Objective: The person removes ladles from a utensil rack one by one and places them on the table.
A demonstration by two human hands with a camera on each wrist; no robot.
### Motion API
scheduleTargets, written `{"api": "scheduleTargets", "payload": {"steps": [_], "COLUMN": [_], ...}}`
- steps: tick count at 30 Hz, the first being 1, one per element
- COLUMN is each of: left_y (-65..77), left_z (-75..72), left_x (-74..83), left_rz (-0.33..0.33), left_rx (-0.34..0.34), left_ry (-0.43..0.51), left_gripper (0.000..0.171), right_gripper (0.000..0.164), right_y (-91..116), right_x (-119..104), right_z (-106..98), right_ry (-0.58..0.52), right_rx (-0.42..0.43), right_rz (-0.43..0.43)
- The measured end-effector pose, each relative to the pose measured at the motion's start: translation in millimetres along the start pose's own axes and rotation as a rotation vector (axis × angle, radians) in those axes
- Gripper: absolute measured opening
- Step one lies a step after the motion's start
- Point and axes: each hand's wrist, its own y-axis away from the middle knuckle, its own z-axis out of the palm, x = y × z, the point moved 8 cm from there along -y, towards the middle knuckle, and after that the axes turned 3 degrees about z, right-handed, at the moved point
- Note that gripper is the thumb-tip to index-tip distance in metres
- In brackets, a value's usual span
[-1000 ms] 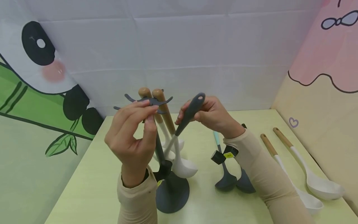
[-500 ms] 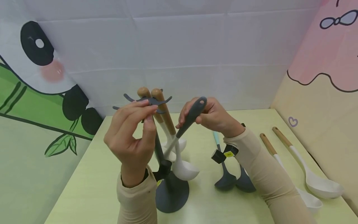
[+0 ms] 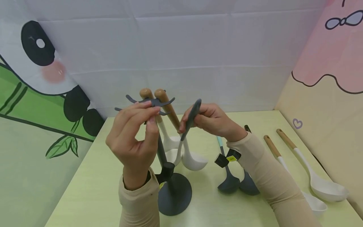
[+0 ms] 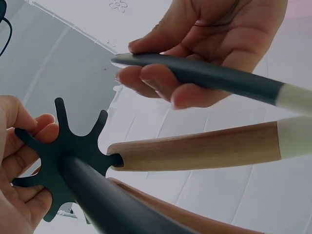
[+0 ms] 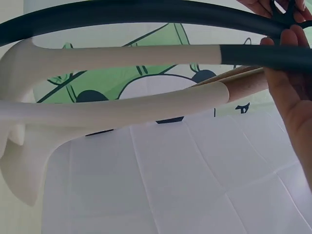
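Grey-handled ladle (image 3: 193, 116) up in the right hand (image 3: 215, 122), just beside the rack (image 3: 176, 197)!
Right fingers curl round its handle; the left hand (image 3: 134, 135) pinches the rack's hooked top, a wooden-handled ladle (image 3: 168, 112) hanging between them.

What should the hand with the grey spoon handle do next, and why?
Maybe the right hand should bring the grey handle toward a bare hook: it's off the rack, the left hand holds the rack, and a wooden handle already hangs there.
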Motion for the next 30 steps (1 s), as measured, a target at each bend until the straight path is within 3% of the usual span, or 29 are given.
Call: {"api": "scheduleTargets", "payload": {"steps": [16,25,30], "left_y": [-0.4,-0.4,-0.1], "left_z": [0.2,-0.3,0.0], "left_x": [0.3,0.7,0.4], "left_rz": [0.000,-0.005,-0.008], "left_rx": [-0.009,0.000,0.010], "left_ry": [-0.011,-0.015,-0.011], "left_gripper": [0.020,0.021,0.021], "right_gripper": [0.022,0.024,0.024], "right_y": [6,8,11], "right_x": [11,8,9], "right_z": [-9,-8,-13], "right_ry": [-0.200,-0.194,-0.113], "right_rx": [0.167,0.132,0.200], "right_rz": [-0.059,-0.116,-0.100]}}
